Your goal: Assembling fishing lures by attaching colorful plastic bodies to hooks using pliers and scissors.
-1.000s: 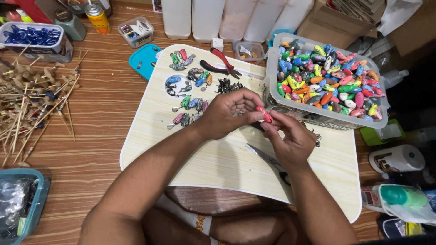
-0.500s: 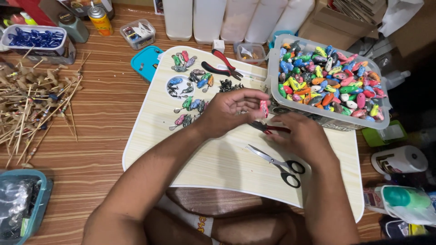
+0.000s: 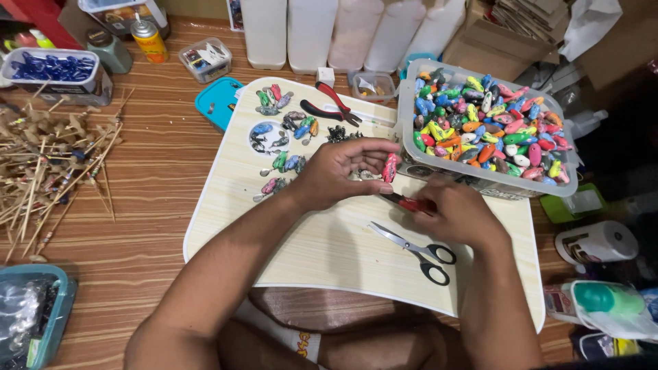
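Observation:
My left hand (image 3: 340, 171) pinches a small pink oval painted piece (image 3: 390, 168) over a pale wooden lap board (image 3: 322, 250). My right hand (image 3: 460, 214) grips a red-handled tool (image 3: 406, 201), its tip pointing toward that piece. Black-handled scissors (image 3: 419, 250) lie on the board just below my right hand. Several finished painted pieces (image 3: 282, 140) lie in a loose group on the board's far left. A clear tub (image 3: 488, 177) heaped with colourful pieces stands at the board's far right, next to both hands.
Red-handled pliers (image 3: 330, 108) lie at the board's far edge beside a teal lid (image 3: 214, 103). Wooden sticks (image 3: 51, 164) are scattered on the floor at left. Small containers, a spray can (image 3: 149, 38) and white bottles (image 3: 312, 31) line the back. My legs are under the board.
The scissors, earlier hidden under my right hand, now lie in the open on the board. My right hand has drawn back slightly with the red-handled tool; my left hand holds the pink piece up.

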